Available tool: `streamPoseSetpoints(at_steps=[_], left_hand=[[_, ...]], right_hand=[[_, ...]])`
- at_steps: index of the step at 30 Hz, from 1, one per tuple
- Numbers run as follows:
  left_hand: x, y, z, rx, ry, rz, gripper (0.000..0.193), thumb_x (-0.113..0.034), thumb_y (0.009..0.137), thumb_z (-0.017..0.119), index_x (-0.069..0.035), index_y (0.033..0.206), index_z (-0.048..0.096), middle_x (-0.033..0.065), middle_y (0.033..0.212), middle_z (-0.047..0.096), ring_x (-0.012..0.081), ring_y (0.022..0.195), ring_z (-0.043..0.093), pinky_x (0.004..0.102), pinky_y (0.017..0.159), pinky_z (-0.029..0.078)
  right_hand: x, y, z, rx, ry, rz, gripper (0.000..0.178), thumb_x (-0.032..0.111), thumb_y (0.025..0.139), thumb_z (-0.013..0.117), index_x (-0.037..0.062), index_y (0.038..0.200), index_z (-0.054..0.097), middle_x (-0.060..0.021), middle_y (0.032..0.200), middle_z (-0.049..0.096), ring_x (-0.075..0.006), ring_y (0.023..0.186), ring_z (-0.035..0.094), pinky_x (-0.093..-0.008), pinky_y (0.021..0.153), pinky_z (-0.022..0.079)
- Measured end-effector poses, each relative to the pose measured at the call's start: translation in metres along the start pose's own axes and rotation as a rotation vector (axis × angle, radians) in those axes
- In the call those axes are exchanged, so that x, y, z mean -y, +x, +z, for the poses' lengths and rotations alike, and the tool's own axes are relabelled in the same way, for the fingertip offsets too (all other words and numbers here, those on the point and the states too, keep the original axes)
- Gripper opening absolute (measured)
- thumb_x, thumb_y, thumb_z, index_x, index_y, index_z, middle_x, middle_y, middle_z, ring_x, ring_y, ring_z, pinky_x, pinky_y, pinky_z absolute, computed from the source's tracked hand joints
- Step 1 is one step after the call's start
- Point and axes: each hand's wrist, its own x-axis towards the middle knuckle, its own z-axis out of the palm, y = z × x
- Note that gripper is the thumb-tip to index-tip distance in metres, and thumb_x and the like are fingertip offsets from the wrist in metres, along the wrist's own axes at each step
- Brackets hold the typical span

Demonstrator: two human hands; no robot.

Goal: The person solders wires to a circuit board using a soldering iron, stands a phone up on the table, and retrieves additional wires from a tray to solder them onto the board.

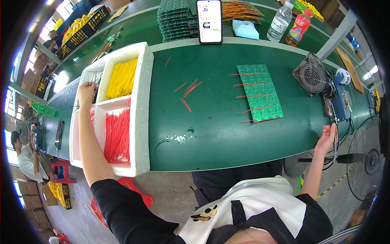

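At the far left, my left hand [86, 92] is closed, fingertips pinched at thin black wires [96, 77] in a compartment of a white foam box [141, 105]. Yellow wires [122, 78] and red wires [117, 136] fill neighbouring compartments. At the table's right edge my right hand [326, 139] is closed round a slim soldering iron [335, 147], below the soldering station [342, 99]. A green circuit board panel [260, 91] lies right of centre with several red wires across it, their ends past its left edge. Several loose red wires [191, 87] lie mid-table.
A small square fan [312, 75] stands beside the soldering station. Behind are a phone [209, 22], stacked circuit boards [176, 20], a blue packet [245, 29] and two bottles [280, 22]. A floor fan [365, 160] stands at right. Another person [28, 156] sits far left.
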Motion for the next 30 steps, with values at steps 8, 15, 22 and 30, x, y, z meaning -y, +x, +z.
streamPoseSetpoints(at_steps=[8,15,22,30], left_hand=[[0.007,0.004,-0.001,-0.060,0.094,-0.020,0.026,-0.022,0.078,0.053,0.001,0.079,0.065,0.0113,0.072,0.066,0.0192,0.066,0.060,0.0325,0.066,0.044],[0.002,0.004,0.001,-0.109,0.052,-0.008,0.028,-0.024,0.077,0.053,0.001,0.079,0.064,0.0107,0.066,0.064,0.0203,0.064,0.059,0.0333,0.065,0.044],[0.002,0.009,-0.006,-0.084,0.136,-0.120,0.035,-0.025,0.074,0.051,0.005,0.086,0.063,0.0178,0.075,0.064,0.0296,0.078,0.061,0.0358,0.076,0.044],[-0.031,0.015,-0.034,-0.505,0.010,0.143,0.035,-0.031,0.086,0.052,0.002,0.093,0.061,0.0139,0.077,0.063,0.0253,0.074,0.059,0.0354,0.069,0.044]], right_hand=[[-0.002,-0.001,0.000,-0.024,-0.008,-0.009,0.015,0.014,0.085,0.061,0.0006,0.090,0.055,-0.0063,0.067,0.059,-0.0105,0.058,0.053,-0.0264,0.067,0.050],[-0.003,0.000,0.001,-0.035,0.002,-0.019,0.016,0.013,0.085,0.061,0.0001,0.091,0.056,-0.0072,0.070,0.060,-0.0118,0.064,0.057,-0.0254,0.068,0.050],[-0.005,0.000,-0.003,-0.018,-0.025,-0.036,0.017,0.014,0.084,0.061,-0.0007,0.093,0.057,-0.0080,0.073,0.061,-0.0129,0.066,0.058,-0.0253,0.068,0.050],[-0.002,-0.002,0.001,-0.120,0.026,-0.062,0.019,0.014,0.084,0.062,-0.0021,0.093,0.057,-0.0082,0.072,0.061,-0.0124,0.066,0.058,-0.0243,0.066,0.049]])
